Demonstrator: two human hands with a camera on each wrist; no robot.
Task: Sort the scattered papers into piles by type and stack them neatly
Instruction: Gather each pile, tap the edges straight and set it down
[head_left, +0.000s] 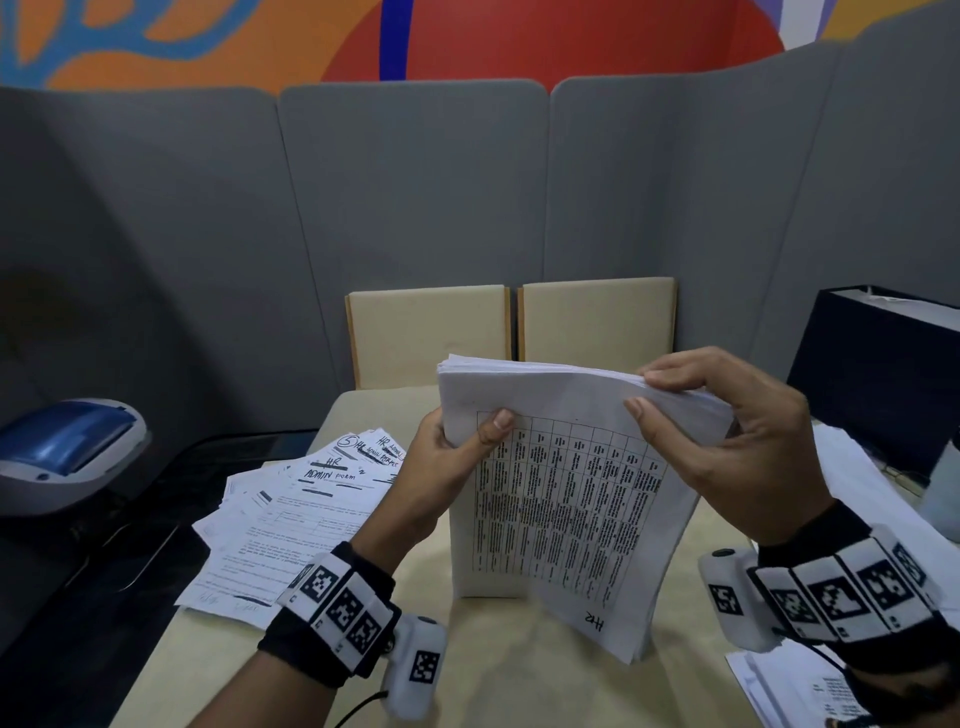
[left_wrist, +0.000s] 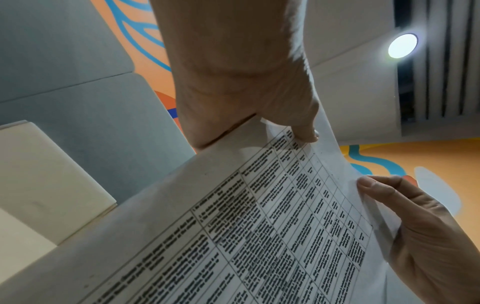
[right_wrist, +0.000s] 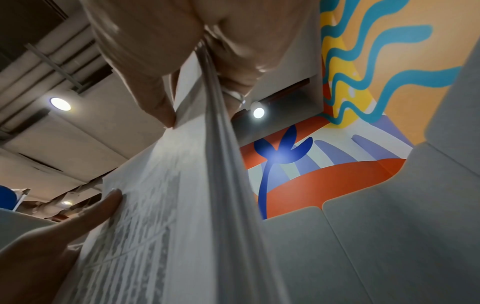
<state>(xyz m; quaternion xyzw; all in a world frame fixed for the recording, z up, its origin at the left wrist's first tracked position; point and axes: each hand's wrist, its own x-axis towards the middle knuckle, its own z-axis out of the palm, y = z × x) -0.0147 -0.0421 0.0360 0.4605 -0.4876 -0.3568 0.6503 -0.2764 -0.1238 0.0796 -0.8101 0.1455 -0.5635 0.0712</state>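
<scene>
A thick stack of white papers (head_left: 561, 499) stands upright on its lower edge on the beige table (head_left: 498, 680). Its front sheet carries a printed grid of text and a handwritten "HR2". My left hand (head_left: 467, 436) grips the stack's upper left edge, thumb on the front sheet. Pinching the top right corner is my right hand (head_left: 649, 392), with the sheets bending under it. The left wrist view shows the gridded stack (left_wrist: 259, 226) close up. In the right wrist view the stack's side edge (right_wrist: 221, 164) runs between thumb and fingers. A loose pile of "HR ADMIN FORM" sheets (head_left: 291, 499) lies fanned at the left.
More white sheets (head_left: 857, 467) lie at the table's right, others at the lower right corner (head_left: 779, 686). A black box (head_left: 883, 364) stands at the right. A grey-and-blue machine (head_left: 62, 452) sits off the table at left. Two beige cushions (head_left: 431, 332) back the table, below grey partitions.
</scene>
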